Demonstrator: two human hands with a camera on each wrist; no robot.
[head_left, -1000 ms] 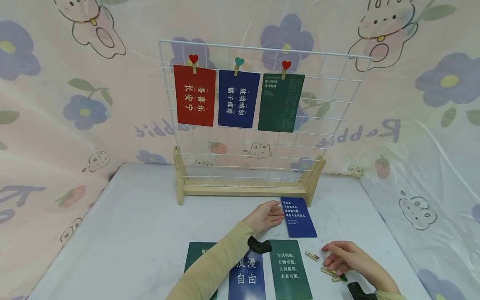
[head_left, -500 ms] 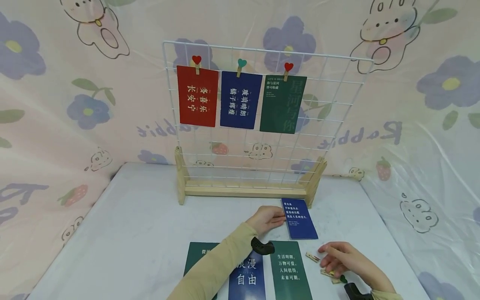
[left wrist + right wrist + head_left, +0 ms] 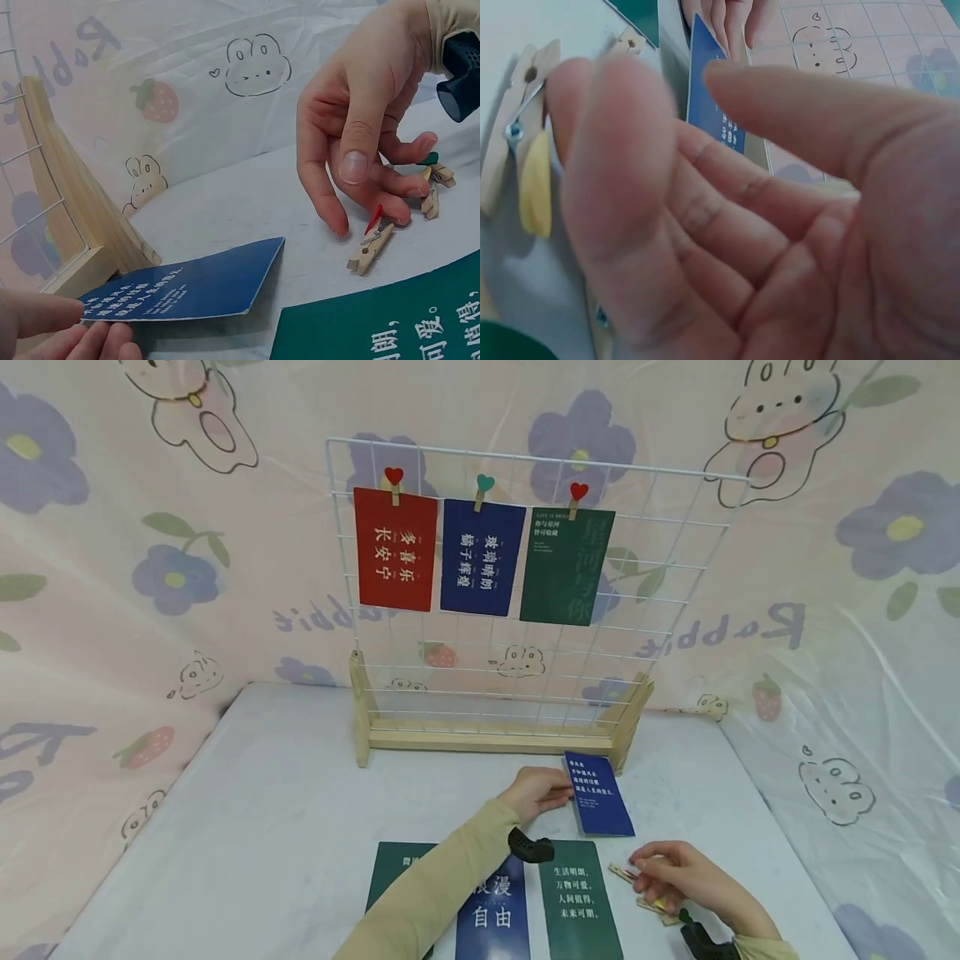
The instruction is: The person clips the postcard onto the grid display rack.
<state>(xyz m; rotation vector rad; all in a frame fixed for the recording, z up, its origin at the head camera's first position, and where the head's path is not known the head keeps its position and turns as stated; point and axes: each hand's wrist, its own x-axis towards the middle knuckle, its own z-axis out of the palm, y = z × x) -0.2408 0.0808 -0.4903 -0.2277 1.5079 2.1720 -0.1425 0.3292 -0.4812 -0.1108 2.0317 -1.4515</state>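
Note:
My left hand point(image 3: 534, 793) pinches the left edge of a blue postcard point(image 3: 602, 797) below the wire rack. In the left wrist view its thumb lies over the card and fingers are under it; the card's near edge is raised off the table. On the right, my right hand point(image 3: 690, 878) hovers with loosely bent fingers over several small wooden clothespins. A clothespin with a red piece point(image 3: 370, 246) lies just beneath its fingertips; whether they touch cannot be told. Another clothespin, with a yellow piece point(image 3: 535, 184), lies beside the fingers, and one with a green piece point(image 3: 442, 174) is partly hidden.
A white wire grid rack point(image 3: 487, 643) with wooden feet stands behind. Clipped to it hang a red card point(image 3: 394, 585), a blue card point(image 3: 480, 593) and a green card point(image 3: 558, 577). Three more cards lie in front, partly under the left sleeve point(image 3: 442, 885).
My left hand has gone from beside the blue postcard to pinching its edge, which has lifted slightly. My right hand has shifted left, towards the clothespin with the red piece.

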